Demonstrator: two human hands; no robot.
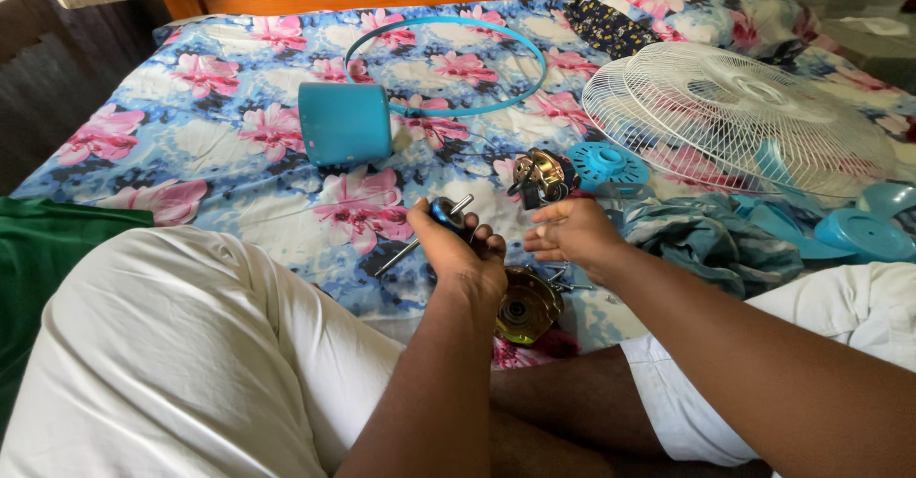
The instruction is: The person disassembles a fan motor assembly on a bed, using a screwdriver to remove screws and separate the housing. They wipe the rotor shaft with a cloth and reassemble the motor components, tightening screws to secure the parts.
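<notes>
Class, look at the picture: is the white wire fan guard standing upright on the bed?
No. The white wire fan guard lies flat on the flowered bedsheet, beside the pillow.

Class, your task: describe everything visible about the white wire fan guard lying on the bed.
The white wire fan guard is a round, domed grille of thin radial wires that looks like coated metal, with a solid ring at its centre. It lies tilted at the right of the flowered bedsheet, its far edge near the flowered pillow. Blue fan parts show beside and through it. Neither hand touches it.
</notes>
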